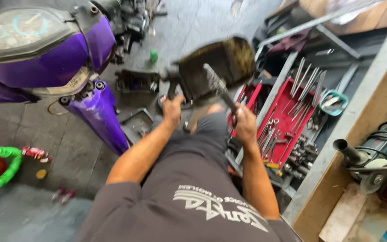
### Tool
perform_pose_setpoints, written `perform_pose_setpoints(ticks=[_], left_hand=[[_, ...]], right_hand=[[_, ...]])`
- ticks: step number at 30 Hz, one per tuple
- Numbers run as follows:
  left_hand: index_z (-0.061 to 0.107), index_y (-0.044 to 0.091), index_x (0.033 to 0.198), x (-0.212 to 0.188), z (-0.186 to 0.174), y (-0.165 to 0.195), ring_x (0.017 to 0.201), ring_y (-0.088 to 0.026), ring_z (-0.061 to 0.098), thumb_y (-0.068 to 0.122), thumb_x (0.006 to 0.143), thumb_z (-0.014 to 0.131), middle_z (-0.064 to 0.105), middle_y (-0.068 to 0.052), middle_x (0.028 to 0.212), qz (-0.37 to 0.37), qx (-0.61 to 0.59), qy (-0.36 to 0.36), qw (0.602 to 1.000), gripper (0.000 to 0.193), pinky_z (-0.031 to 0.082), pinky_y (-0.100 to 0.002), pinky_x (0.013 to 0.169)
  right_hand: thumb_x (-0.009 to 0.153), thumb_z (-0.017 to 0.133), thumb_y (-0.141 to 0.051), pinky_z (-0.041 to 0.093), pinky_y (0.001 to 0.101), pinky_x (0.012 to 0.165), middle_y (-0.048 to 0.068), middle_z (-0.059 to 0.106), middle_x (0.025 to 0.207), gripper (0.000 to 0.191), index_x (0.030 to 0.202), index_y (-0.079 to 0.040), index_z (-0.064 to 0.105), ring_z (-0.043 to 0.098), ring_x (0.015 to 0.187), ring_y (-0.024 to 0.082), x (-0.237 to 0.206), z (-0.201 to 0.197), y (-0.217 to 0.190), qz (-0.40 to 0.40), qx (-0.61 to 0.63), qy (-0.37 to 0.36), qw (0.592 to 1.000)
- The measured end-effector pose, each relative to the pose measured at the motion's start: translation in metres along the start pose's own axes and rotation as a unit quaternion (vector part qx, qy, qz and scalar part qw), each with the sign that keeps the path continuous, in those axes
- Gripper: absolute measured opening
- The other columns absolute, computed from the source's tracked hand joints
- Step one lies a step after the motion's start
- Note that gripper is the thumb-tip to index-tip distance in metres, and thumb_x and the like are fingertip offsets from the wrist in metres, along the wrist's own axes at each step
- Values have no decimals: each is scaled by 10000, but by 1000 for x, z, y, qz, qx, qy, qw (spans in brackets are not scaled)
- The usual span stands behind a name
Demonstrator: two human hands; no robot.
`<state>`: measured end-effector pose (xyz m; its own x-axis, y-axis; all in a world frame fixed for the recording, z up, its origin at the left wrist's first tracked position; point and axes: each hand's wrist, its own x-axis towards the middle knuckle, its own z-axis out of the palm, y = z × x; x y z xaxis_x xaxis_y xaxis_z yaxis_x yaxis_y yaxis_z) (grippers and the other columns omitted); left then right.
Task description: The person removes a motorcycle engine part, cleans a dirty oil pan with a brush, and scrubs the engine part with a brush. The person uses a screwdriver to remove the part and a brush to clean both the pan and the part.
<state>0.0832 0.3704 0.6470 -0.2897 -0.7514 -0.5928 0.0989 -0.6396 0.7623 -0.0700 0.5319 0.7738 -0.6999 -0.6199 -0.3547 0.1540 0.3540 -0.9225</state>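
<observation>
My left hand (172, 110) grips the lower end of a dirty black scooter part (216, 62), which I hold up in front of me over the floor. A long dark brush (217, 85) lies against that part, and my right hand (245, 123) is closed around its handle. The part is motion-blurred. My dark shirt and knee fill the lower middle of the view.
A purple scooter (45, 54) with its front panel off stands at the left. An open red tool tray (287, 116) of wrenches and sockets lies at the right, beside a wooden bench edge (359, 121) with an angle grinder (372, 157). A green hose coil (3, 172) lies at the far left.
</observation>
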Motion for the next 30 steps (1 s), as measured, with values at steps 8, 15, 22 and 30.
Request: perform_pose_setpoints(ticks=[8,15,22,30], left_hand=[[666,-21,927,125,41,-43,711,-170,580,144,842,714,643,-58,797,-8,-6,38,999,192,466,-324,652],[716,-110,900,228,94,-131,816,-275,669,351,737,753,711,-212,871,-137,178,215,950,491,523,-420,728],[729,-41,1094,359,116,-246,885,-326,688,365,775,661,771,-232,1008,-133,239,139,952,521,541,-458,786],[706,-61,900,455,87,-304,793,-261,692,391,746,729,733,-185,841,-158,126,201,959,478,533,-415,721]], right_hand=[[1083,474,-198,349,205,505,-42,536,711,327,1249,12,662,435,567,42,108,-28,22,87,53,7,995],[1099,483,-202,380,244,550,-6,565,727,336,1216,27,698,469,620,69,277,-18,24,91,-95,-195,972],[956,561,-254,540,494,726,236,716,893,315,1072,3,701,704,824,383,439,137,137,-40,-358,-482,799],[923,561,-260,555,576,789,249,720,1001,252,1022,-51,663,700,930,467,426,326,314,-66,-505,-559,655]])
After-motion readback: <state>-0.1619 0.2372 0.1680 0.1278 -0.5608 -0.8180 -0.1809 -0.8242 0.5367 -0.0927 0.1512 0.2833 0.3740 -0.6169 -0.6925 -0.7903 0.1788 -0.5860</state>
